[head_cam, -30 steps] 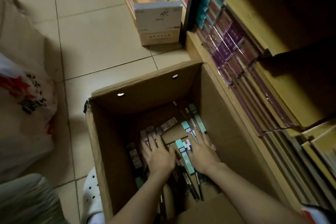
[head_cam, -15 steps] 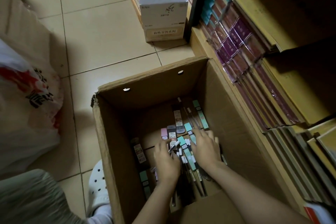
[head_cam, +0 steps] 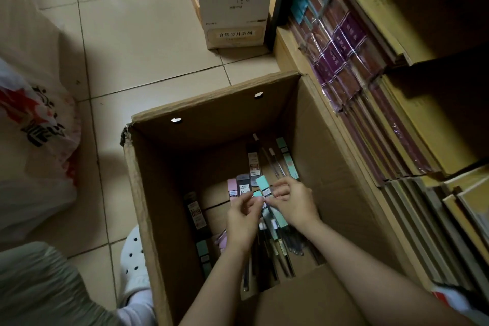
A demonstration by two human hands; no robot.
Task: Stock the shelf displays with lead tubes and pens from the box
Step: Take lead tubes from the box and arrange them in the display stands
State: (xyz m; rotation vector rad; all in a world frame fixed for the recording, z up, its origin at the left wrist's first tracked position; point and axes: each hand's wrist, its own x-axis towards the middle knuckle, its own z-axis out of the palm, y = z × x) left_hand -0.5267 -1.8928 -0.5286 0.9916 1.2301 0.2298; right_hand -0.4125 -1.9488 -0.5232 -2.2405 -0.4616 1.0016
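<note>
An open cardboard box stands on the tiled floor with lead tubes and pens loose on its bottom. Both my hands are inside it. My right hand pinches a mint-green lead tube and lifts its top end. My left hand has its fingers curled against the same bunch of tubes, pinching a second green tube just below. A pink tube and a grey tube lie beside them. Dark pens lie under my wrists.
Wooden shelves packed with notebooks run along the right. A white carton stands on the floor beyond the box. A plastic bag lies at the left. My white shoe is beside the box's left wall.
My hands were flat on the pile, sorting through it. They have since drawn together and curled their fingers round green lead tubes, raising them off the pile.
</note>
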